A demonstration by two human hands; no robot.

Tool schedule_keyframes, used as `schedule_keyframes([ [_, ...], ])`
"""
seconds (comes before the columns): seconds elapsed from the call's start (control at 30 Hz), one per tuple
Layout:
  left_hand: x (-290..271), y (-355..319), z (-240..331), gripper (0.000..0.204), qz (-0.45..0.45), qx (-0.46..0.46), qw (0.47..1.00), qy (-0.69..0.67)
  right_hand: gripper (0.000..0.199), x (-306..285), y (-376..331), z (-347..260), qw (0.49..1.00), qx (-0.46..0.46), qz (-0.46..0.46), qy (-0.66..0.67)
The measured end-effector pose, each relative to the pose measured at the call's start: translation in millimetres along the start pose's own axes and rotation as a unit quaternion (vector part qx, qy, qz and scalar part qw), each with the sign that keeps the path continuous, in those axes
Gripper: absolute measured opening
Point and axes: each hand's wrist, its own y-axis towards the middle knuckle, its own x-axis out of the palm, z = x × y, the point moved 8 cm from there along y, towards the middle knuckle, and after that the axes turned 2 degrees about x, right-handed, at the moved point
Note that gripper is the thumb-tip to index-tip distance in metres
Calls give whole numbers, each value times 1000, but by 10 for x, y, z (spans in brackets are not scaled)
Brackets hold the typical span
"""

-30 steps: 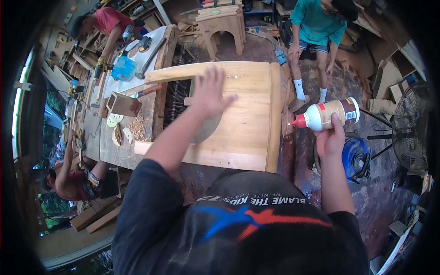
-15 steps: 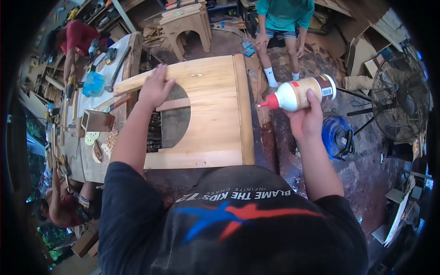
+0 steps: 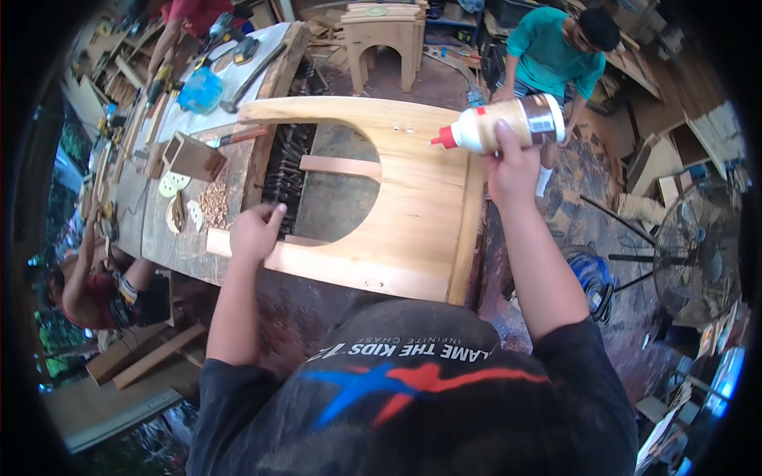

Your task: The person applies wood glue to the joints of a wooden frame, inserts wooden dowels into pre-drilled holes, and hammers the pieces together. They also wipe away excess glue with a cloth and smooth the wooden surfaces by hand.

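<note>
Glue bottle (image 3: pixel 508 123), a pale plastic one with a red nozzle and a dark label band, sits at upper centre-right of the frame, laid almost level with the nozzle aimed left over the pale wooden frame with an arched cut-out (image 3: pixel 397 198). The right hand (image 3: pixel 512 163) is wrapped around the bottle from below, fingers clenched on its body, probably so the tip can be steered along the top edge of the wood. The left hand (image 3: pixel 255 230), left of centre, rests on the frame's lower left rail with fingers curled loosely over the edge, holding nothing else; it seems to be steadying the piece. The frame lies flat across the worn wooden workbench (image 3: pixel 167 246), overhanging its right side.

Around it: a small open wooden box (image 3: pixel 190 157) and a heap of small wooden dowels (image 3: pixel 213 202) to the left, and a blue plastic bag (image 3: pixel 200 89) further up the bench. A wooden stool with an arched opening (image 3: pixel 385 36) stands at top centre. A person in a teal shirt (image 3: pixel 548 59) stands just behind the bottle at upper right, close to the frame's far corner. A floor fan (image 3: pixel 698 254) stands at the right edge.
</note>
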Motion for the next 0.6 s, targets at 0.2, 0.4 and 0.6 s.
schedule_keyframes([
  [0.2, -152, -116, -25, 34, 169, 31, 979, -106, 46, 734, 345, 193, 951, -114, -143, -250],
  [0.4, -154, -100, -59, 34, 178, 31, 976, -118, 56, 841, 448, 336, 907, -105, -165, -372],
  [0.6, -149, -79, -61, 36, 158, 23, 981, -110, 65, 776, 524, 372, 929, -117, -156, -314],
])
